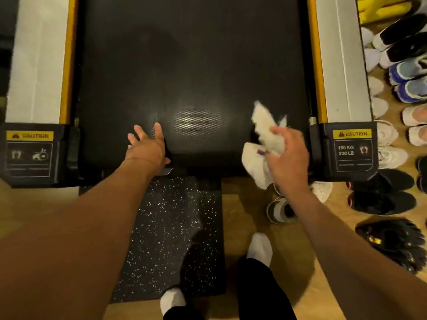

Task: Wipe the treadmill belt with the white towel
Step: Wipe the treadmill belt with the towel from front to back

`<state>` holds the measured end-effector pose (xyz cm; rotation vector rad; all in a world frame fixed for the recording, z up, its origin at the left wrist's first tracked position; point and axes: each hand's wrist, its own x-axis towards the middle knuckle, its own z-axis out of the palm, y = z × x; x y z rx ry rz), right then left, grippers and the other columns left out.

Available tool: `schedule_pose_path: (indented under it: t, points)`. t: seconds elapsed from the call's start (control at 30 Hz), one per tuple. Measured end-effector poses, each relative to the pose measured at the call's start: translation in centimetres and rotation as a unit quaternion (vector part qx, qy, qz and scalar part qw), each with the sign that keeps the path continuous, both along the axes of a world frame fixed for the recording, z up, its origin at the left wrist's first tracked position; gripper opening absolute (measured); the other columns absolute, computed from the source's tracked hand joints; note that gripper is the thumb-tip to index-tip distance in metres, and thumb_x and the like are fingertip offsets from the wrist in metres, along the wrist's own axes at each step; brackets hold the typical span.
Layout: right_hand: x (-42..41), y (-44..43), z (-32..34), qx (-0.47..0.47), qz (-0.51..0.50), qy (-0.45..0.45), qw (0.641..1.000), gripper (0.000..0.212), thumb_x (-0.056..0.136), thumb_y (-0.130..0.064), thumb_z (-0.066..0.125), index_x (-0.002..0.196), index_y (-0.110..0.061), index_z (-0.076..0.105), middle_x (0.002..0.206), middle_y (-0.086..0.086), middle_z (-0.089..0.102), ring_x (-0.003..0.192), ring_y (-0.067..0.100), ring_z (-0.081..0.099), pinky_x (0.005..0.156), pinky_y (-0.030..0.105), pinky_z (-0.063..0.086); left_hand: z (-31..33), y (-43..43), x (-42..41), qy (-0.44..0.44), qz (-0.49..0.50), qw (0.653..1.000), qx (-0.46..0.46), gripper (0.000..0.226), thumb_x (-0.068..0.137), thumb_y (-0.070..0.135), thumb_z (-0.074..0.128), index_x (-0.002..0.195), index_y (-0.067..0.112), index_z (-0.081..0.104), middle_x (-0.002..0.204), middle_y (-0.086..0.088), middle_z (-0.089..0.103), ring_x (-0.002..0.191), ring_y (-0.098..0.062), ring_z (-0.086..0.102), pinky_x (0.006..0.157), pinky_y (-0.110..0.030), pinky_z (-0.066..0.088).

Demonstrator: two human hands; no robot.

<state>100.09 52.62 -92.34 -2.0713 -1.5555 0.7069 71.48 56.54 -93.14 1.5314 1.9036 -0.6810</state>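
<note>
The black treadmill belt (191, 65) fills the upper middle of the view, with a shiny spot near its rear end. My left hand (147, 146) lies flat on the belt's rear edge, fingers spread, holding nothing. My right hand (288, 155) grips a crumpled white towel (265, 139) with a small purple tag. The towel hangs over the belt's right rear corner, with part of it dangling past the edge.
White side rails (34, 65) (342, 65) with yellow strips flank the belt, ending in black caps with caution labels (352, 150). A speckled black mat (171, 239) lies on the wooden floor under my socked feet (260, 247). Several shoes (406, 84) line the right side.
</note>
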Motion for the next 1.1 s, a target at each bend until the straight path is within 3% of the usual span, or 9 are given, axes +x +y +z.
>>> schedule_pose_path:
  t: [0.13,0.37,0.47,0.57,0.67,0.77,0.97,1.03,1.1]
  points:
    - [-1.4,1.5,-1.4,-0.103,-0.118,-0.095,0.983,0.046,0.085,-0.023,0.067,0.127,-0.012,0.051,0.134,0.015,0.039,0.117,0.036,0.045,0.101,0.038,0.036,-0.4,-0.1,-0.4,0.005,-0.017,1.0,0.003,0.098,0.092,0.032,0.061,0.151,0.018,-0.016,0.154,-0.033,-0.014,0.143,-0.051,0.0,0.113,-0.056,0.019]
    - [-16.7,-3.6,-4.2,-0.011,0.047,-0.018,0.999,0.049,0.075,-0.016,0.077,0.117,-0.025,0.054,0.128,0.003,0.039,0.111,0.022,0.042,0.095,0.03,0.041,0.7,-1.5,-4.2,-0.021,-0.096,0.993,0.061,0.079,0.095,0.015,0.054,0.154,0.024,0.004,0.16,-0.021,0.002,0.142,-0.043,0.02,0.112,-0.053,0.029]
    - [-23.2,-5.2,-4.8,-0.034,0.151,0.011,0.988,0.051,0.075,-0.012,0.076,0.119,-0.024,0.052,0.129,0.003,0.039,0.11,0.023,0.045,0.093,0.032,0.043,1.0,-4.7,-9.5,0.047,-0.136,0.98,0.135,0.076,0.091,0.014,0.055,0.154,0.02,0.012,0.16,-0.015,0.01,0.145,-0.036,0.015,0.118,-0.051,0.018]
    - [-27.6,-7.1,-5.1,-0.113,0.24,0.041,0.963,0.049,0.078,-0.004,0.071,0.121,-0.021,0.056,0.127,0.003,0.042,0.113,0.025,0.046,0.096,0.036,0.045,1.3,-8.3,-15.1,0.114,-0.049,0.984,0.127,0.079,0.093,0.024,0.054,0.154,0.022,0.003,0.16,-0.017,-0.003,0.146,-0.04,0.007,0.118,-0.053,0.012]
    - [-28.7,-6.5,-3.6,-0.034,0.125,0.146,0.981,0.047,0.074,0.004,0.068,0.114,-0.021,0.06,0.114,-0.003,0.044,0.111,0.022,0.047,0.094,0.033,0.045,1.5,-10.0,-18.6,0.09,0.011,0.995,0.044,0.083,0.096,0.027,0.053,0.153,0.033,-0.008,0.158,-0.019,-0.017,0.142,-0.048,0.012,0.113,-0.059,0.024]
    - [-28.2,-3.4,-1.8,0.017,0.05,0.116,0.992,0.046,0.079,-0.005,0.069,0.12,-0.021,0.056,0.122,-0.002,0.045,0.112,0.017,0.041,0.094,0.021,0.033,1.5,-9.5,-18.9,0.061,0.017,0.997,0.044,0.088,0.095,0.02,0.053,0.152,0.03,-0.013,0.157,-0.023,-0.016,0.14,-0.053,0.015,0.111,-0.059,0.025]
    - [-32.8,-5.4,-4.6,-0.109,0.357,0.037,0.927,0.049,0.083,-0.001,0.066,0.125,-0.025,0.059,0.13,0.0,0.053,0.12,0.023,0.047,0.1,0.027,0.035,1.3,-9.4,-18.5,0.06,0.034,0.996,0.05,0.093,0.093,0.013,0.055,0.152,0.022,-0.015,0.156,-0.024,-0.018,0.141,-0.054,0.009,0.112,-0.057,0.024]
    - [-33.1,-6.3,-4.9,-0.145,0.343,0.057,0.926,0.045,0.082,-0.002,0.066,0.121,-0.025,0.061,0.122,0.002,0.057,0.113,0.023,0.053,0.092,0.03,0.042,1.3,-9.6,-18.6,0.068,0.021,0.996,0.05,0.093,0.093,0.013,0.056,0.152,0.021,-0.015,0.156,-0.025,-0.018,0.14,-0.054,0.01,0.111,-0.056,0.025]
    - [-32.6,-5.8,-4.0,-0.052,0.259,0.077,0.961,0.039,0.078,-0.002,0.066,0.113,-0.02,0.064,0.113,0.003,0.059,0.105,0.022,0.052,0.084,0.03,0.043,1.4,-9.4,-18.3,0.074,0.009,0.996,0.051,0.094,0.092,0.012,0.057,0.153,0.019,-0.014,0.155,-0.028,-0.016,0.14,-0.052,0.015,0.112,-0.055,0.022]
